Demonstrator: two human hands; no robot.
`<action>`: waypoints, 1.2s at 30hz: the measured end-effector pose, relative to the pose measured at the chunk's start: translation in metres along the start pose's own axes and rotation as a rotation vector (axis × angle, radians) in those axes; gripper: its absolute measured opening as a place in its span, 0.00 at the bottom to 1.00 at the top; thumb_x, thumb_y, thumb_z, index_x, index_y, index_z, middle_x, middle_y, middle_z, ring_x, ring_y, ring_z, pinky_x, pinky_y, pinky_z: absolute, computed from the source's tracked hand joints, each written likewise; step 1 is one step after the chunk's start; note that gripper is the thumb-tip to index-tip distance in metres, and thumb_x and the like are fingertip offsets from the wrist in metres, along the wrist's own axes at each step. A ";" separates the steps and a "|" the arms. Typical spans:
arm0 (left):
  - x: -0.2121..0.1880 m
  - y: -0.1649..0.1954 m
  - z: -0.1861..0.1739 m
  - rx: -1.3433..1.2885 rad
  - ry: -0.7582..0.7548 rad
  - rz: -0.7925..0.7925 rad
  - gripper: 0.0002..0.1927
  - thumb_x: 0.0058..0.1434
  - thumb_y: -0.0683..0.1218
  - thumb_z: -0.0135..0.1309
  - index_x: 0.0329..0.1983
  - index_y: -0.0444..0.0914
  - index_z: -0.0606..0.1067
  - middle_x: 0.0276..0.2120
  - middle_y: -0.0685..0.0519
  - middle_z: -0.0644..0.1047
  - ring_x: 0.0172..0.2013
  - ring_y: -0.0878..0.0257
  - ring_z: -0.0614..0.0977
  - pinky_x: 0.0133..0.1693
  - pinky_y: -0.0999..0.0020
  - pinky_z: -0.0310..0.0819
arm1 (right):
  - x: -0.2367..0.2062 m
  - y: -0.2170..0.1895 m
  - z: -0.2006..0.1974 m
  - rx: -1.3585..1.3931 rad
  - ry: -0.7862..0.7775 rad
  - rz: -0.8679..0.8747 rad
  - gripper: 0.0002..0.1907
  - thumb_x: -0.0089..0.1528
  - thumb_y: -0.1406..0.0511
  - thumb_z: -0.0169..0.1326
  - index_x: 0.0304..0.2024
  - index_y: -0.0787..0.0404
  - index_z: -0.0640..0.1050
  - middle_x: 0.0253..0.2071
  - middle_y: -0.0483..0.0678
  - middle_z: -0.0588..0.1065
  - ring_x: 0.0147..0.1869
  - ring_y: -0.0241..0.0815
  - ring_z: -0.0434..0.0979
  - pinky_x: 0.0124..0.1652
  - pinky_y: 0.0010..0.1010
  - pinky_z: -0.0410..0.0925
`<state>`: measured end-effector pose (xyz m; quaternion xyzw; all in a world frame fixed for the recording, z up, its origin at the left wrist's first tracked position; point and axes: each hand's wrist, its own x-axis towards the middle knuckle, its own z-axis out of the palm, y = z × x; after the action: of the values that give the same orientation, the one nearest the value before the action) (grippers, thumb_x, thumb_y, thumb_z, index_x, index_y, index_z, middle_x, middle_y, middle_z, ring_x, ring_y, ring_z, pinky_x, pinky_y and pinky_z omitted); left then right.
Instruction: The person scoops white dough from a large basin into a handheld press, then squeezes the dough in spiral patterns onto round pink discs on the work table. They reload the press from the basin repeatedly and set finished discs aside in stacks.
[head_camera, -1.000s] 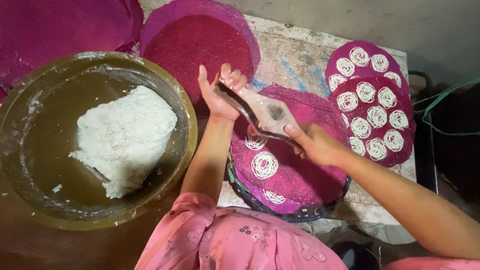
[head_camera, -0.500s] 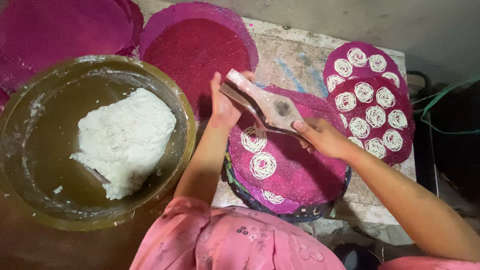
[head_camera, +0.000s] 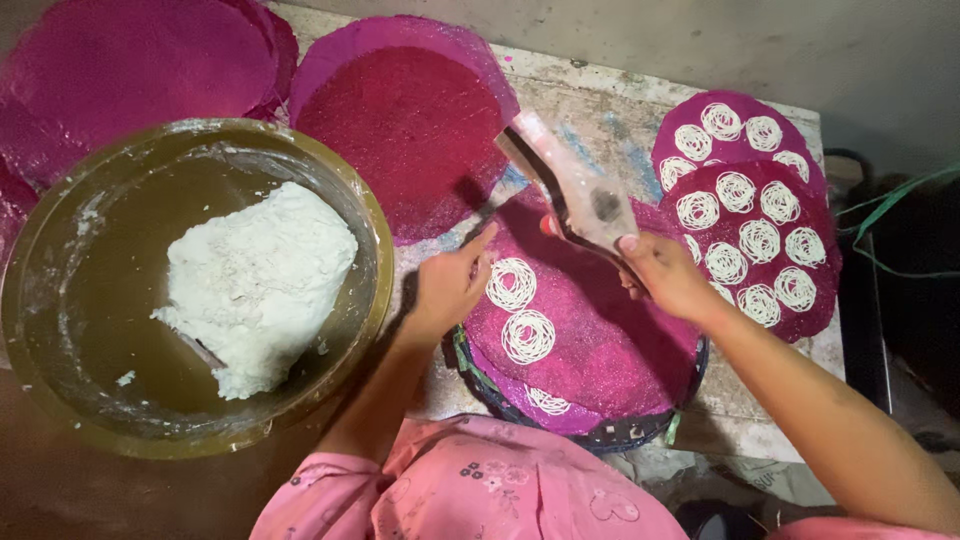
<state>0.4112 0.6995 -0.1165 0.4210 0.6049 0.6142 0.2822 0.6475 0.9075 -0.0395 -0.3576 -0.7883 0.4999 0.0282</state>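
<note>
The rough stone tabletop (head_camera: 600, 120) is covered with pink round mats. The left hand (head_camera: 450, 285) has let go of the noodle press (head_camera: 575, 195) and now rests half open by the front mat (head_camera: 600, 340). The right hand (head_camera: 665, 275) alone grips the press above it.

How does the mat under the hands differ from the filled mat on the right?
The near mat carries only three white coils, with most of its surface bare; the filled mat is covered in them. The near mat sits on a stack right below the hands, while the filled mat lies farther right, overlapping another. Both are round, pink and woven.
</note>
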 end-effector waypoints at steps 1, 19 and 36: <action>0.007 0.006 -0.001 -0.086 0.019 0.035 0.34 0.74 0.62 0.39 0.74 0.34 0.60 0.54 0.46 0.80 0.47 0.53 0.82 0.54 0.61 0.75 | 0.001 0.001 -0.004 -0.006 -0.027 0.027 0.33 0.68 0.42 0.41 0.32 0.64 0.76 0.22 0.46 0.74 0.24 0.38 0.74 0.27 0.32 0.66; 0.184 0.005 0.012 -1.639 0.011 -0.088 0.30 0.70 0.70 0.37 0.24 0.45 0.65 0.21 0.59 0.64 0.24 0.64 0.66 0.41 0.63 0.66 | 0.055 -0.064 -0.014 -0.278 -0.094 0.154 0.38 0.64 0.38 0.36 0.32 0.64 0.78 0.21 0.48 0.75 0.23 0.39 0.76 0.28 0.35 0.70; 0.191 0.018 0.034 -1.667 0.204 -0.138 0.26 0.66 0.65 0.36 0.22 0.45 0.63 0.17 0.58 0.62 0.21 0.63 0.64 0.34 0.60 0.64 | 0.062 -0.055 -0.039 -0.380 -0.062 0.123 0.38 0.65 0.38 0.38 0.42 0.63 0.81 0.20 0.49 0.75 0.25 0.39 0.78 0.31 0.34 0.71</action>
<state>0.3509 0.8783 -0.0687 -0.0208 0.0002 0.8761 0.4817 0.5874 0.9608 0.0053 -0.3886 -0.8455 0.3538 -0.0945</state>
